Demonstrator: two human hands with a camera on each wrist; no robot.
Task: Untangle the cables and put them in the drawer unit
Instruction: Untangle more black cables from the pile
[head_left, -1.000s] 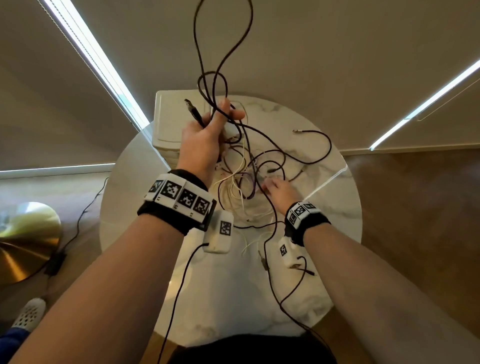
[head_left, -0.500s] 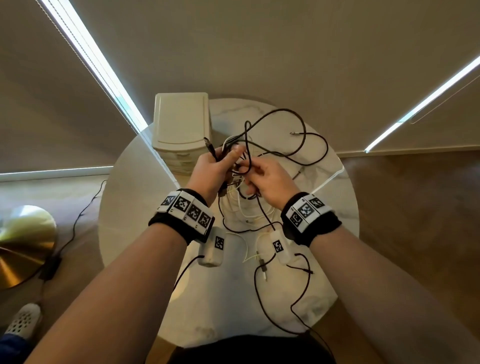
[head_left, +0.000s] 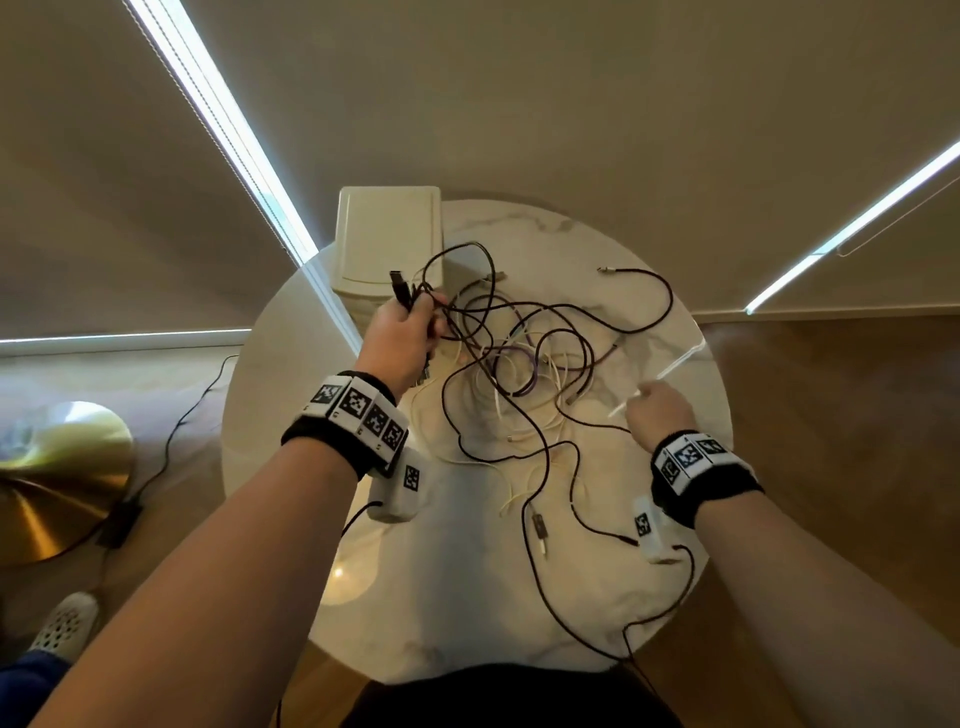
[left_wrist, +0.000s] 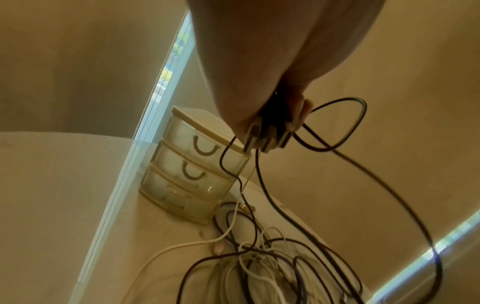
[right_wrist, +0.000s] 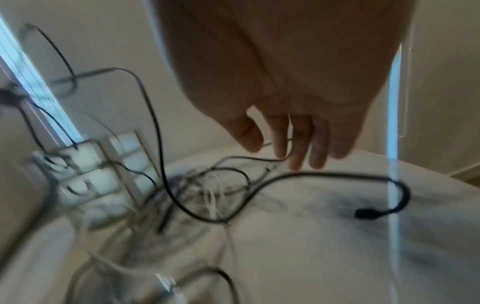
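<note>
A tangle of dark, white and purple cables (head_left: 519, 374) lies spread on the round marble table (head_left: 467, 613). My left hand (head_left: 413, 327) grips a bunch of dark cable with its plugs (head_left: 399, 285) sticking up, just in front of the cream drawer unit (head_left: 387, 234). The left wrist view shows the fingers (left_wrist: 298, 115) curled round plug ends, with the closed drawers (left_wrist: 192, 164) behind and loops hanging to the pile (left_wrist: 259, 263). My right hand (head_left: 657, 410) hovers at the table's right side, apart from the tangle. Its fingers (right_wrist: 296, 152) hang loose and hold nothing; a thin cable runs close by them.
A dark cable end (head_left: 605, 270) lies at the far right of the table, and another trails off the near edge (head_left: 654, 618). On the floor to the left are a brass lamp base (head_left: 57, 467), a black cord (head_left: 176, 426) and a white shoe (head_left: 62, 623).
The left hand came down from holding the cable high and now sits by the drawer unit. The right hand left the tangle, where both hands met, and moved out to the right.
</note>
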